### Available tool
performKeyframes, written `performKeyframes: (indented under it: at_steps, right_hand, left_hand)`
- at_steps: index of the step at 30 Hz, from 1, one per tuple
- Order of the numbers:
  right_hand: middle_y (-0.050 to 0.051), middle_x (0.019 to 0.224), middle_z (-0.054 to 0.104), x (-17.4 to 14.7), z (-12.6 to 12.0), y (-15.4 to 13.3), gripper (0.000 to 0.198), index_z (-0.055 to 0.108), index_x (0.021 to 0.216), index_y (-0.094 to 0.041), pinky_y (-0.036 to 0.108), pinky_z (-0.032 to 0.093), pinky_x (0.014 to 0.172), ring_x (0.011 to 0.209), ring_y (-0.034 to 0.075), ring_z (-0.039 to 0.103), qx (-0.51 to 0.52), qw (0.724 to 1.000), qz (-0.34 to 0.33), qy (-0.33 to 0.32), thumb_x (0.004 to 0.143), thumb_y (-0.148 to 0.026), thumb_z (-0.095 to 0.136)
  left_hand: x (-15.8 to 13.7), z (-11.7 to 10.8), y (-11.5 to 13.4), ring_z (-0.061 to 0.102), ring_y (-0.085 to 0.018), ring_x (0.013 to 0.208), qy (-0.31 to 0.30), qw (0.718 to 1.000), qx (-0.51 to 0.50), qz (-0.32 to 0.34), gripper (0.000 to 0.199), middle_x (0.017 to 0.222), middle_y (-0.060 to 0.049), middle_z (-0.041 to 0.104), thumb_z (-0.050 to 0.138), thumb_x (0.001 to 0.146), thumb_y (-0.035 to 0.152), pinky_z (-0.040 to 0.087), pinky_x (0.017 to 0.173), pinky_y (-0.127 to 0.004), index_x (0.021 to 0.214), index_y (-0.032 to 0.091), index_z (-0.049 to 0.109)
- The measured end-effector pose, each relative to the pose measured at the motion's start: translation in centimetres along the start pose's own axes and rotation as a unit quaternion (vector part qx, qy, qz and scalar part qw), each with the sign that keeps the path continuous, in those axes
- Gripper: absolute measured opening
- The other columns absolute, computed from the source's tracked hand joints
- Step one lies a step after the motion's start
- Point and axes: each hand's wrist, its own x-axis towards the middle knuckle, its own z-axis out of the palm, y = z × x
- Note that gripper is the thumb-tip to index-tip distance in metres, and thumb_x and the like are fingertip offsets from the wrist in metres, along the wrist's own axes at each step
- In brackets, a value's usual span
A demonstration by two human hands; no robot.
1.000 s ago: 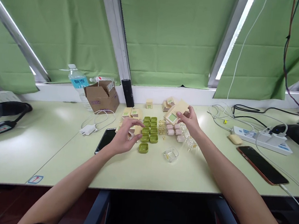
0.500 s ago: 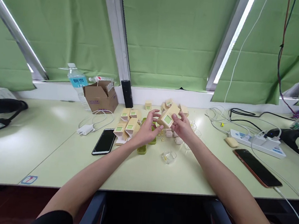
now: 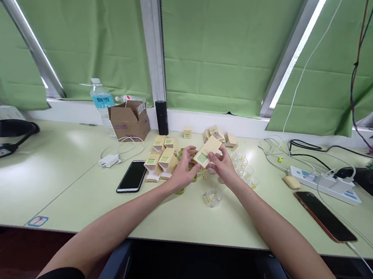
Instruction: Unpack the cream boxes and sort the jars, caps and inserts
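My right hand [image 3: 224, 165] grips a small beige cardboard box [image 3: 211, 147] with a green square on its face, held tilted above the table. At the box's lower left edge, the fingers and thumb of my left hand [image 3: 185, 171] are closed on it too. Several similar beige boxes [image 3: 168, 159] stand left of my left hand, some with flaps open. Green small cases [image 3: 180, 191] lie partly hidden under that hand. A clear plastic case [image 3: 212, 198] sits in front of the hands, and more clear cases [image 3: 245, 170] lie right of my right hand.
Left are a black phone [image 3: 132, 177], a white charger [image 3: 109, 160], a brown carton [image 3: 130, 122], a water bottle [image 3: 103, 101] and a black headset [image 3: 3, 138]. Right are a power strip [image 3: 324, 185], another phone [image 3: 325, 216] and cables. A black cylinder [image 3: 161, 117] stands behind.
The beige box has turned in my hands, so its broad face now shows more. My left hand has shifted slightly right and lower. The whole view has moved a little.
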Motion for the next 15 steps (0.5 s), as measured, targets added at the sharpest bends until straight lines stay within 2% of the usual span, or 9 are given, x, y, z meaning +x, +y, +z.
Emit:
performKeyframes:
  at_steps: [5, 10, 15]
  right_hand:
    - [0.002, 0.099, 0.078, -0.91, 0.73, -0.13, 0.065, 0.055, 0.114, -0.029, 0.034, 0.064, 0.063, 0.084, 0.022, 0.075, 0.008, 0.999, 0.014, -0.049, 0.065, -0.048, 0.094]
    - [0.002, 0.099, 0.078, -0.87, 0.56, 0.12, 0.061, 0.056, 0.112, -0.027, 0.034, 0.064, 0.065, 0.084, 0.022, 0.076, 0.01, 0.999, 0.012, -0.047, 0.067, -0.047, 0.093]
    - [0.004, 0.102, 0.078, -0.78, 0.37, 0.16, 0.062, 0.06, 0.113, -0.026, 0.037, 0.065, 0.066, 0.088, 0.025, 0.076, 0.042, 0.995, 0.026, -0.084, 0.065, -0.046, 0.094]
  left_hand:
    - [-0.47, 0.36, -0.16, 0.059, -0.025, 0.123, 0.003, 1.0, -0.013, 0.005, 0.052, 0.136, -0.013, 0.049, 0.061, 0.093, 0.033, 0.053, 0.099, -0.043, 0.135, 0.027, 0.031]
    - [-0.46, 0.49, -0.05, 0.059, -0.025, 0.123, 0.004, 1.0, -0.023, -0.001, 0.053, 0.132, -0.012, 0.053, 0.062, 0.091, 0.031, 0.053, 0.099, -0.043, 0.134, 0.026, 0.032]
    - [-0.19, 0.4, 0.05, 0.061, -0.024, 0.118, 0.013, 0.999, -0.036, -0.015, 0.053, 0.129, -0.01, 0.056, 0.064, 0.088, 0.029, 0.054, 0.095, -0.042, 0.132, 0.027, 0.034]
